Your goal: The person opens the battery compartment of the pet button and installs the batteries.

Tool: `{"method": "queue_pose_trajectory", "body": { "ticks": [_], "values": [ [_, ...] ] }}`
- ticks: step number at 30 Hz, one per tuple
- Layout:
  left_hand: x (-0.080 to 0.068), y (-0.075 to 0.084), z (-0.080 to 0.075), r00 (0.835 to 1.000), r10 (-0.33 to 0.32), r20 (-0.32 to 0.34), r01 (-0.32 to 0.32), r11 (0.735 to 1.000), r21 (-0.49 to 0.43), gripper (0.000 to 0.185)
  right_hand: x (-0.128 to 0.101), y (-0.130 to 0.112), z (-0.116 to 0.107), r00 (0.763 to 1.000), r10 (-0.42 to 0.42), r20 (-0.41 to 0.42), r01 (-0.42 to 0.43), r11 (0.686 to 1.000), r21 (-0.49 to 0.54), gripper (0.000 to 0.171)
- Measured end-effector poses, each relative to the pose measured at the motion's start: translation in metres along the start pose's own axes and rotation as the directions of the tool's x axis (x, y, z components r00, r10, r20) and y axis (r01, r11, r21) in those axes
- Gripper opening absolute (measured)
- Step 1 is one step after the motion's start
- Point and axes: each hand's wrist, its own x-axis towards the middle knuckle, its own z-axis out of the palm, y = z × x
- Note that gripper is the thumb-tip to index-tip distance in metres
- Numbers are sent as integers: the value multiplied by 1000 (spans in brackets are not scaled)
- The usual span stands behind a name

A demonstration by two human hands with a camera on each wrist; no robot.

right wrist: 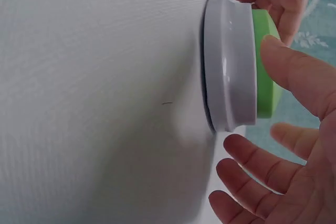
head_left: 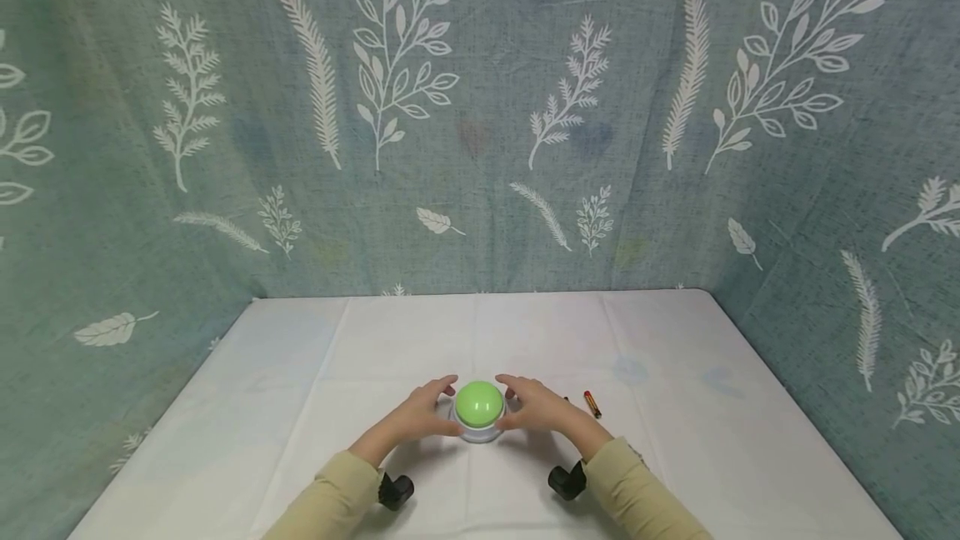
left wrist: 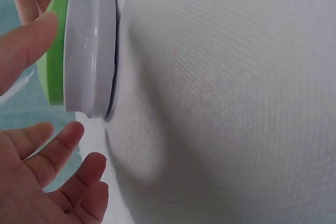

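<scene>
A round button with a green dome (head_left: 478,402) on a white base (left wrist: 89,51) (right wrist: 231,61) sits on the white tablecloth near the front middle. My left hand (head_left: 422,412) cups its left side and my right hand (head_left: 537,408) cups its right side. In the left wrist view the thumb (left wrist: 26,45) lies close beside the green dome, and the fingers (left wrist: 58,177) are spread, clear of the base. In the right wrist view the thumb (right wrist: 296,72) lies at the dome's edge, and the fingers (right wrist: 257,177) are spread, off the base. Neither hand visibly grips the button.
A small red and yellow battery (head_left: 592,403) lies on the cloth just right of my right hand. The white table (head_left: 675,357) is walled on three sides by a teal leaf-print curtain (head_left: 480,107). Black wrist cameras (head_left: 395,491) (head_left: 566,480) sit under both sleeves.
</scene>
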Motion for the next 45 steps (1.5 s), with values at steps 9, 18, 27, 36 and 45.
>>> {"method": "queue_pose_trajectory", "body": {
  "ticks": [9,18,27,36,45],
  "values": [
    [2,-1,3,999,36,22,-37,999,28,77,0,0,2,1000,-10,14,10,1000,-14,73],
    [2,5,6,1000,16,3,-16,997,71,72,4,2,3,1000,-23,12,24,998,-61,69],
    [1,7,7,1000,5,3,-5,995,100,73,6,5,6,1000,-21,-5,20,991,-132,66],
    [4,7,8,1000,-17,1,17,994,110,74,8,5,8,1000,-21,-16,19,990,-140,66],
    [6,6,8,999,-34,-2,34,996,87,73,10,6,10,999,-29,-20,26,994,-105,65]
  ]
}}
